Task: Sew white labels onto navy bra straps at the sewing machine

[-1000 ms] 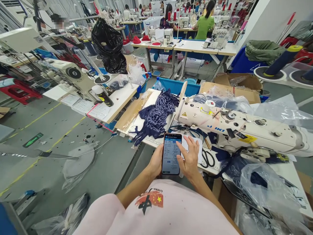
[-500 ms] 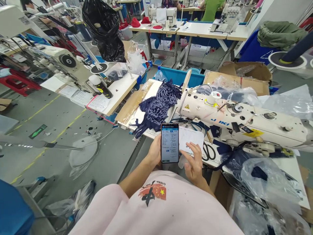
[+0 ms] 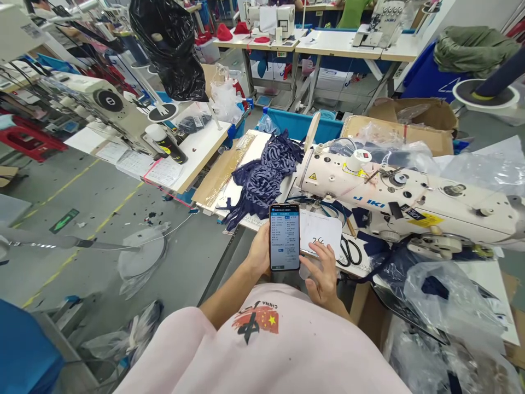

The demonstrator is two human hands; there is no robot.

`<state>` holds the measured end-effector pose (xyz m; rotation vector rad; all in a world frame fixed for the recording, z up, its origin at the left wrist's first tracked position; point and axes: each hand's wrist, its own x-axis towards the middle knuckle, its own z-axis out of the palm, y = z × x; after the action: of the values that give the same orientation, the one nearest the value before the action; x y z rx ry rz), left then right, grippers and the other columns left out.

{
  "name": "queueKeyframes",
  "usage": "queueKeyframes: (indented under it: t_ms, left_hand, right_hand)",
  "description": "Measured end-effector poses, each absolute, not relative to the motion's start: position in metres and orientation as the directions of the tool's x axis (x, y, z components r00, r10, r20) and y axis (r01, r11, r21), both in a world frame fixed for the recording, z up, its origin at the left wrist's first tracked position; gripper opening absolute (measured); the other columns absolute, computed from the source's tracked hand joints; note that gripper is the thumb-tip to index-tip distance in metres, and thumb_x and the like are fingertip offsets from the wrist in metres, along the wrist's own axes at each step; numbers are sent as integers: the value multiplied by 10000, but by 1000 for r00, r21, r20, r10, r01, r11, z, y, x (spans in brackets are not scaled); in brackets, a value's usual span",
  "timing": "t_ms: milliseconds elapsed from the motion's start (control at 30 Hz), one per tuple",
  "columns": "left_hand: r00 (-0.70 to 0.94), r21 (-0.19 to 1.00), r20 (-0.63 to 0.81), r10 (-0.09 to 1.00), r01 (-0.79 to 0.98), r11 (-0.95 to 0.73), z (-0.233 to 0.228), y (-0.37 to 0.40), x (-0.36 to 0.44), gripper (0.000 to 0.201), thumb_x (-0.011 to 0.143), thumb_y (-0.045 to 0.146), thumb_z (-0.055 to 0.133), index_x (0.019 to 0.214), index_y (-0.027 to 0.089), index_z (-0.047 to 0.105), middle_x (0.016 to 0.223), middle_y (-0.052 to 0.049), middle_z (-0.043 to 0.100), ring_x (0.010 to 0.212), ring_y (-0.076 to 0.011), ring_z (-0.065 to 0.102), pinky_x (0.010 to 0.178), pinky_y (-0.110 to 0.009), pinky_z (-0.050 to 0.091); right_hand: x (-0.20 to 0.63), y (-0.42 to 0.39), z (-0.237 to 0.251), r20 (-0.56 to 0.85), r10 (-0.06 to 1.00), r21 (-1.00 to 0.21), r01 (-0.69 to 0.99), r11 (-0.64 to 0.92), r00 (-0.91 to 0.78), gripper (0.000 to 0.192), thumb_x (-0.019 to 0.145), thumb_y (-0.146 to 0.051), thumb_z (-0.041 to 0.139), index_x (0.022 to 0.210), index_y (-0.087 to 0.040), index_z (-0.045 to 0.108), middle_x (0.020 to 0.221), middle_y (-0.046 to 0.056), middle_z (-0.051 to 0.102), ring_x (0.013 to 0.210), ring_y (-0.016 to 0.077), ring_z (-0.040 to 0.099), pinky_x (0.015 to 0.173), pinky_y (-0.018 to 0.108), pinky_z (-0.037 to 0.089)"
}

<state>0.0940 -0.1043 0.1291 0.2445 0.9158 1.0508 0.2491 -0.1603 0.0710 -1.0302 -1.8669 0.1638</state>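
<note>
A smartphone (image 3: 284, 241) with a lit screen of text stands upright in my left hand (image 3: 260, 249), whose fingers wrap round its left side and back. My right hand (image 3: 322, 273) hovers beside the phone's lower right edge, fingers spread and holding nothing. Beneath and behind that hand lies a white sheet of paper (image 3: 326, 230) with handwriting. Black-handled scissors (image 3: 350, 253) rest right of the paper. Beyond the phone is a pile of navy patterned fabric pieces (image 3: 264, 180) with straps, on the white table.
A white sewing machine (image 3: 394, 191) fills the table's right side, with clear plastic bags (image 3: 455, 295) at its front. Another sewing machine (image 3: 110, 109) stands on a table to the left. A blue bin (image 3: 287, 123) and cardboard box (image 3: 435, 137) are behind. People sit farther back.
My right hand has shifted slightly left and toward the phone's edge, uncovering more handwriting on the paper. My left hand still holds the phone. The view has moved a little.
</note>
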Motion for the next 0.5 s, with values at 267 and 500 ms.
queueKeyframes:
  t_ms: [267, 500]
  left_hand:
    - [177, 565, -551, 815, -640, 521, 130, -104, 95, 325, 772, 371, 440, 852, 122, 632, 765, -65, 664, 748, -211, 618, 720, -312, 461]
    - [206, 566, -531, 822, -636, 525, 131, -104, 95, 347, 761, 399, 453, 853, 116, 633, 755, -69, 662, 739, -213, 619, 714, -313, 461]
  right_hand:
    - [250, -159, 67, 671, 712, -489, 598, 635, -208, 376, 876, -344, 278, 1121, -217, 533, 1262, 115, 414, 1157, 303, 392, 939, 583, 273]
    - [253, -164, 65, 675, 715, -514, 579, 633, -182, 367, 877, -342, 283, 1113, -220, 537, 1246, 108, 430, 1150, 303, 405, 940, 585, 280]
